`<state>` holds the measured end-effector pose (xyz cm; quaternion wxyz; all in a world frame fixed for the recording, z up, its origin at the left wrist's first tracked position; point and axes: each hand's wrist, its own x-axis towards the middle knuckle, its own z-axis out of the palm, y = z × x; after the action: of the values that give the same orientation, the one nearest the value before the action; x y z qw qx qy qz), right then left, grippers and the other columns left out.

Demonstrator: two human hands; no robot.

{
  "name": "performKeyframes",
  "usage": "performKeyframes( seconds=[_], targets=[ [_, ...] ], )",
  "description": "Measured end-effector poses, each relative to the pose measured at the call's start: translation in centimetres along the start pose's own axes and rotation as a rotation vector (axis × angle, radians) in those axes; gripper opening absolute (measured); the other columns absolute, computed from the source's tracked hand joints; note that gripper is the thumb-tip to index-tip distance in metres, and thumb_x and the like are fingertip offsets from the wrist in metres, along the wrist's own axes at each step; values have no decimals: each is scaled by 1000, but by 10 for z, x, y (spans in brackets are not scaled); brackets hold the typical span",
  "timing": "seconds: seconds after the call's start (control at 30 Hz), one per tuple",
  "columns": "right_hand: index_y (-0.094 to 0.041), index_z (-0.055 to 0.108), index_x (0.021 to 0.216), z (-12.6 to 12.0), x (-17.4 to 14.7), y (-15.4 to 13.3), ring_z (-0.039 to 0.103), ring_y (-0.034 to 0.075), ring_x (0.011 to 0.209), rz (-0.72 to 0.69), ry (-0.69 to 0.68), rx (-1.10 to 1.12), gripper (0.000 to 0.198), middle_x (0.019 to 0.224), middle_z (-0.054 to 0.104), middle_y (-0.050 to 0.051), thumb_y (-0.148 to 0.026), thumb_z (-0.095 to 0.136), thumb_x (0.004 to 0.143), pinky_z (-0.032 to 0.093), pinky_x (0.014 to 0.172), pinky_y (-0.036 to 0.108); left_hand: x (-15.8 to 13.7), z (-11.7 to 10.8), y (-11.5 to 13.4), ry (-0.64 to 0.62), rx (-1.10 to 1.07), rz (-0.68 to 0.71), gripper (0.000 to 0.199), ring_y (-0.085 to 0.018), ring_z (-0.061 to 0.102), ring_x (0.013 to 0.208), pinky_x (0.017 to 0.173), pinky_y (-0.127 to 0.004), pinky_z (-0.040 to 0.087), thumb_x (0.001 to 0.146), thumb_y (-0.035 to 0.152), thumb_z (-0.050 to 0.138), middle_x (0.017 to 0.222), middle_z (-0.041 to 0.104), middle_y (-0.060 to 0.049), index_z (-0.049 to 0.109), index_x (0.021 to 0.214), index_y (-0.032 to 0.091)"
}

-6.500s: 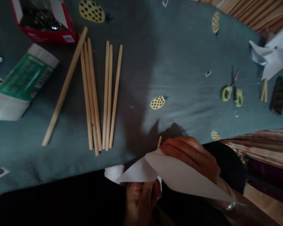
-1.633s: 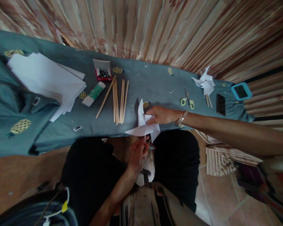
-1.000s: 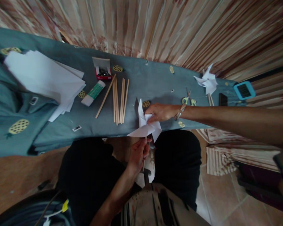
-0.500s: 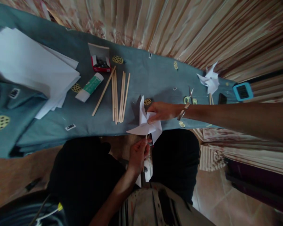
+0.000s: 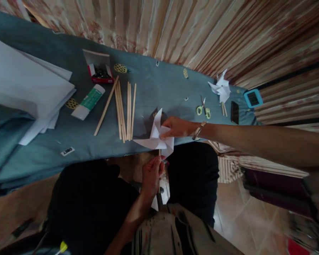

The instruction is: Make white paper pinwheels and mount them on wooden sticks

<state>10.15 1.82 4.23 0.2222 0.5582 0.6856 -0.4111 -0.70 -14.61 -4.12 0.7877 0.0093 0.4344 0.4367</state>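
Observation:
A white paper pinwheel (image 5: pixel 156 142) is held over the near edge of the cloth-covered table (image 5: pixel 95 145), its pointed blades spread. My right hand (image 5: pixel 179 127), reaching in from the right with a bracelet at the wrist, is closed on the pinwheel near its centre, thumb on the paper. Below it, my left hand (image 5: pixel 151 173) grips the wooden stick (image 5: pixel 160 153) under the blades, fingers wrapped round it. How the stick meets the paper is hidden behind the blades.
Several wooden sticks (image 5: pixel 129 111) lie left of the pinwheel, beside a glue stick (image 5: pixel 88 102) and an open small box (image 5: pixel 100 72). Paper sheets (image 5: pixel 29 85) are at far left. Scissors (image 5: pixel 203 108), a second pinwheel (image 5: pixel 221 88), a phone (image 5: pixel 234 112) and a blue-framed device (image 5: pixel 253 98) lie to the right.
The view has shifted, so most table items appear further left. Both hands keep their hold on the pinwheel and its stick, with little other visible movement.

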Motion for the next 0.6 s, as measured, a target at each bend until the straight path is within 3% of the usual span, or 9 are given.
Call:
performKeyframes(
  seconds=[0.23, 0.6],
  targets=[
    [-12, 76, 85, 8, -1, 1, 59, 12, 71, 79, 84, 36, 15, 76, 68, 2, -26, 71, 79, 41, 58, 20, 2, -1, 0, -15, 23, 7, 45, -1, 25, 36, 38, -18, 11, 60, 51, 82, 47, 45, 9, 67, 78, 13],
    [-11, 77, 88, -12, 2, -13, 64, 13, 78, -80, -25, -224, 15, 79, 73, 3, -23, 70, 81, 40, 61, 19, 2, -2, 3, 33, 46, -24, 50, 0, 28, 36, 39, -17, 14, 54, 53, 85, 49, 46, 8, 69, 78, 12]
  ],
)
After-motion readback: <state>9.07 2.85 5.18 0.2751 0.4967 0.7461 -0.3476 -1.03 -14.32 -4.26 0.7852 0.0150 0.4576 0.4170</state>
